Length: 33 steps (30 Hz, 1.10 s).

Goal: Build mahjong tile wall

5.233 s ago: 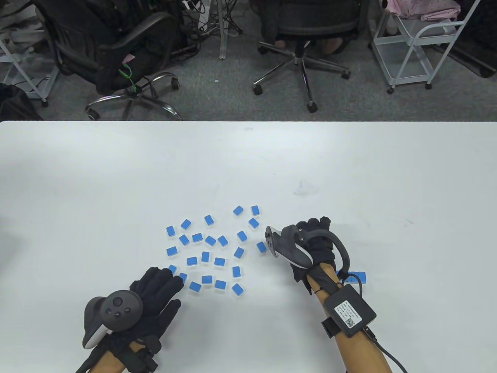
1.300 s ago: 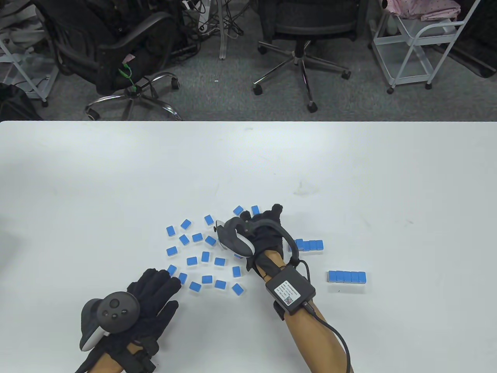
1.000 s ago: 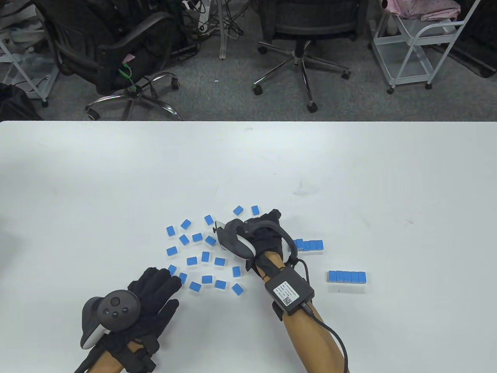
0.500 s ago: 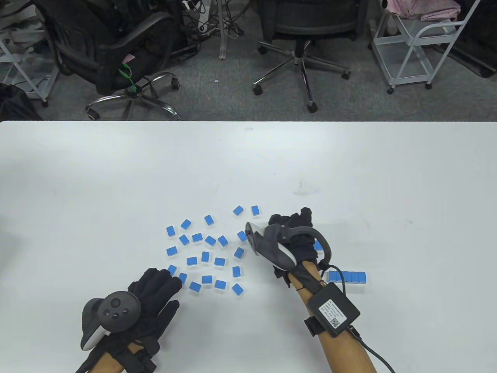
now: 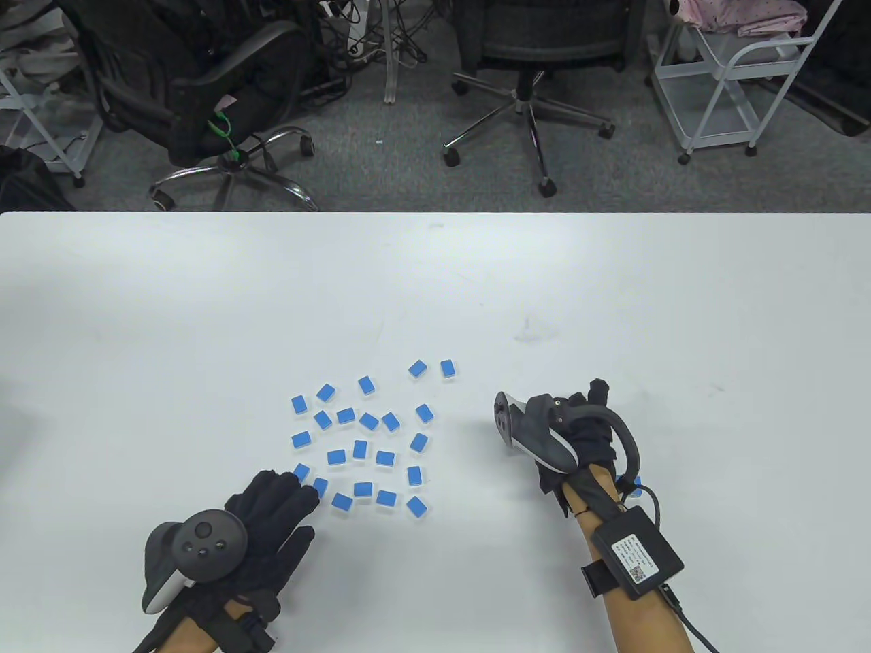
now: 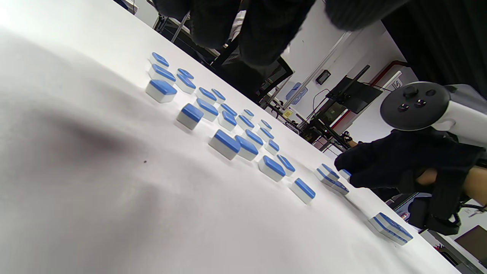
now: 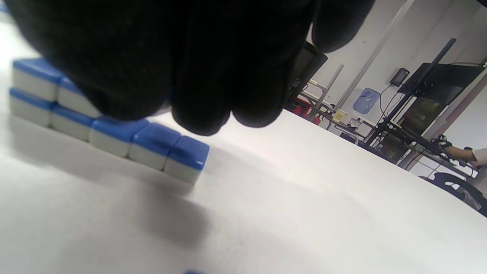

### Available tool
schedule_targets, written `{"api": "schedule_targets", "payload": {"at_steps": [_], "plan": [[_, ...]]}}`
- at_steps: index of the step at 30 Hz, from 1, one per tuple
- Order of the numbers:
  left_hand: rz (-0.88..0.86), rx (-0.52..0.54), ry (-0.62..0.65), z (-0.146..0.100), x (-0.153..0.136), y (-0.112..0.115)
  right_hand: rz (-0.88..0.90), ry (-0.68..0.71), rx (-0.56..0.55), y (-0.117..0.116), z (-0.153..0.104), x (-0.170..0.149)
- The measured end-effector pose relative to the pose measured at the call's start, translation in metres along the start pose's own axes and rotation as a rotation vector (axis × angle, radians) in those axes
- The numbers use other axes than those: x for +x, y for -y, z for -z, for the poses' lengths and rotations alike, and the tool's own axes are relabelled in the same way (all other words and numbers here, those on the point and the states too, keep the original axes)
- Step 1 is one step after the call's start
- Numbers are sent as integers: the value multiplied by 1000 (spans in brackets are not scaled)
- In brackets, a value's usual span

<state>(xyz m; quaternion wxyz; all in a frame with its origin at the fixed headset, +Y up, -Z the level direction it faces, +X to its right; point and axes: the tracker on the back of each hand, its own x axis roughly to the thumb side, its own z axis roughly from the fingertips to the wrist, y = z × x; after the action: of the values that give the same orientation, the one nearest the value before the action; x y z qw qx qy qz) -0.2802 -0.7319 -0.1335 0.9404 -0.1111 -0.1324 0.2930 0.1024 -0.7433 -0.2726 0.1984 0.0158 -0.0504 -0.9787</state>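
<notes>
Several loose blue-backed mahjong tiles (image 5: 360,449) lie scattered mid-table, also seen in the left wrist view (image 6: 228,142). My right hand (image 5: 578,418) hovers over a short tile row (image 7: 152,146), whose left end carries a second layer. Its fingers (image 7: 201,76) are curled, and a tile (image 6: 344,174) shows at their tips. A second row (image 6: 392,228) lies nearer me, mostly hidden under my right forearm, with only its end (image 5: 636,484) showing. My left hand (image 5: 279,503) lies flat on the table, fingertips at the nearest loose tiles.
The white table (image 5: 204,326) stretches wide beyond the tiles. Past its far edge stand office chairs (image 5: 531,61) and a white trolley (image 5: 735,81). A cabled sensor box (image 5: 636,554) is strapped to my right forearm.
My right hand has travelled right from the loose tiles to the tile row, and a tile at the pile's right side is gone. The left hand has stayed put.
</notes>
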Motion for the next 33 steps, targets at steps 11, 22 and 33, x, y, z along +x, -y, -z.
{"api": "schedule_targets", "payload": {"at_steps": [11,22,33], "plan": [[1,-4,1,2,0,0,-11,1,-8,-7,3,8],[0,-6,-1,1,0,0,-10,3,-13,-7,2,8],[1,-3,1,0,0,1,-10,8,-13,-8,2,9]]}}
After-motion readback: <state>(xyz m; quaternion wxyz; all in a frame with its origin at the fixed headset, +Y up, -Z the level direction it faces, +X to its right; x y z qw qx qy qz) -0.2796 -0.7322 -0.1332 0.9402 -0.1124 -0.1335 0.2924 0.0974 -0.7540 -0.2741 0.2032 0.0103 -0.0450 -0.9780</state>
